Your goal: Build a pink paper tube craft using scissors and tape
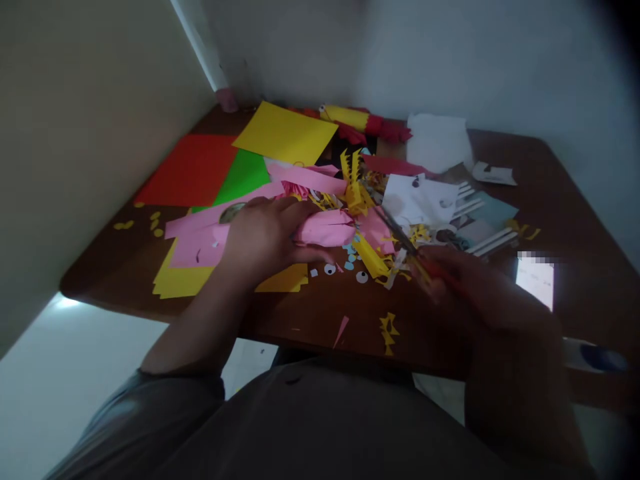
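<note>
My left hand (270, 233) is closed around a rolled piece of pink paper (327, 230), whose slit end points right. Scissors (399, 230) with reddish handles are gripped in my right hand (467, 280), blades angled up and left, apart from the pink roll. Whether the blades are spread is too blurred to tell. Beneath my left hand lie flat pink paper (195, 250) and yellow sheets (173, 277). Between the hands are a yellow paper strip (370, 257), small blue scraps and two paper eyes, one of them a white disc (362, 277) near the roll.
Red (185, 170), green (243, 175) and yellow (285, 133) sheets lie at the back left. A yellow and red paper figure (347, 118) rests by the wall. White paper (437, 143) and printed cutouts (420, 198) lie right of centre. A lit phone (535, 283) is beside my right hand.
</note>
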`<state>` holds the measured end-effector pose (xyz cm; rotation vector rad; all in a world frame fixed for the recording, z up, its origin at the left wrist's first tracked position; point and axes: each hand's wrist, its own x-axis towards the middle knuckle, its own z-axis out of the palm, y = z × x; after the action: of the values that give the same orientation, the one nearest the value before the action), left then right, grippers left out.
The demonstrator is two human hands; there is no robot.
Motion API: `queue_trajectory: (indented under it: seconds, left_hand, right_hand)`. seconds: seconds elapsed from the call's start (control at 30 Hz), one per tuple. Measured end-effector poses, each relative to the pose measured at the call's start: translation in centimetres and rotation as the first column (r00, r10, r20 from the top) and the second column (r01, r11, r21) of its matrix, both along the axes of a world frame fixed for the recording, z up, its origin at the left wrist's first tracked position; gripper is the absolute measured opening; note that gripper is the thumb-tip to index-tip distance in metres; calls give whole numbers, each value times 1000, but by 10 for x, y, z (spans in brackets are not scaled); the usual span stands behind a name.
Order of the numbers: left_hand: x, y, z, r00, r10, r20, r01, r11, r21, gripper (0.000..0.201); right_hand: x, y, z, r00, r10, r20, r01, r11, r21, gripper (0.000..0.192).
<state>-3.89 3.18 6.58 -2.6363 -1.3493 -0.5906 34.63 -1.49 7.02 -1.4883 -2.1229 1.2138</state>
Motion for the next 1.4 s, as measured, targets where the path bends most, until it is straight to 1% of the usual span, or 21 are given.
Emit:
queue_trajectory:
  seconds: [0.07, 0.1, 0.13, 0.2, 0.27, 0.33, 0.43, 0.5, 0.63, 0.73, 0.8, 0.83, 0.9, 0.93, 0.97, 1.0, 1.07, 1.1, 1.2, 1.3, 1.4]
  left_hand:
    - [3, -2, 1, 997, -14, 78, 17, 999, -31, 85]
    - [5, -4, 1, 991, -27, 128, 35, 997, -63, 81]
    - [7, -7, 2, 983, -38, 181, 59, 992, -110, 76]
    - [13, -13, 3, 948, -49, 314, 122, 969, -217, 65]
    - [19, -20, 4, 894, -36, 447, 212, 912, -350, 53]
    - [25, -26, 4, 833, -7, 553, 316, 826, -467, 47]
    - [33, -32, 1, 786, 26, 618, 417, 715, -561, 46]
    - [37, -34, -3, 793, 34, 608, 413, 703, -579, 48]
    - [41, -36, -12, 829, 53, 557, 338, 746, -574, 49]
    - [41, -38, -14, 823, 37, 567, 355, 746, -564, 48]
    - [42, -39, -13, 812, 26, 583, 386, 726, -569, 47]
    - [42, -40, -12, 809, 20, 588, 402, 712, -576, 45]
    - [45, -40, -12, 802, 4, 598, 436, 680, -589, 44]
    - [46, -41, -12, 794, -5, 608, 458, 663, -593, 45]
    - [47, -41, -12, 783, -9, 622, 479, 645, -595, 47]
    - [48, -41, -13, 772, -8, 636, 499, 628, -598, 49]
    - [50, -42, -15, 743, -2, 669, 537, 599, -595, 53]
    - [51, -42, -16, 727, 3, 686, 557, 582, -593, 52]
    - [52, -43, -20, 676, 30, 736, 612, 532, -584, 54]
    - [52, -45, -25, 649, 71, 757, 642, 483, -596, 57]
    - [52, -48, -28, 639, 88, 764, 660, 447, -604, 74]
  right_hand:
    - [-13, 8, -10, 968, -225, 114, 210, 970, 124, 29]
    - [-18, 13, -17, 930, -303, 208, 275, 949, 153, 28]
    - [-23, 18, -24, 851, -427, 306, 371, 901, 227, 31]
    - [-26, 28, -37, 741, -507, 440, 431, 862, 267, 35]
    - [-24, 34, -48, 719, -507, 475, 404, 862, 307, 32]
    - [-20, 37, -54, 727, -490, 481, 366, 869, 333, 29]
    - [-19, 37, -56, 736, -463, 494, 317, 880, 353, 27]
    - [-20, 37, -57, 741, -434, 512, 279, 893, 353, 26]
    - [-20, 40, -61, 752, -363, 550, 217, 924, 314, 28]
    - [-18, 39, -62, 761, -358, 541, 221, 927, 303, 30]
    - [-19, 35, -58, 780, -427, 457, 279, 892, 356, 29]
    - [-21, 31, -55, 796, -485, 362, 332, 850, 410, 28]
    - [-28, 23, -47, 825, -563, 56, 471, 739, 482, 32]
    - [-32, 18, -42, 836, -535, -121, 526, 719, 453, 34]
    - [-36, 14, -38, 836, -470, -282, 548, 746, 379, 37]
    - [-41, 10, -34, 827, -385, -410, 518, 805, 288, 37]
    - [-47, 5, -31, 783, -245, -572, 393, 907, 149, 34]
    - [-48, 4, -31, 760, -200, -619, 338, 934, 113, 30]
    - [-49, 4, -36, 702, -151, -696, 238, 971, 29, 29]
    - [-49, 3, -37, 682, -146, -716, 140, 988, -69, 33]
    - [-49, 1, -31, 684, -145, -715, 82, 989, -121, 31]
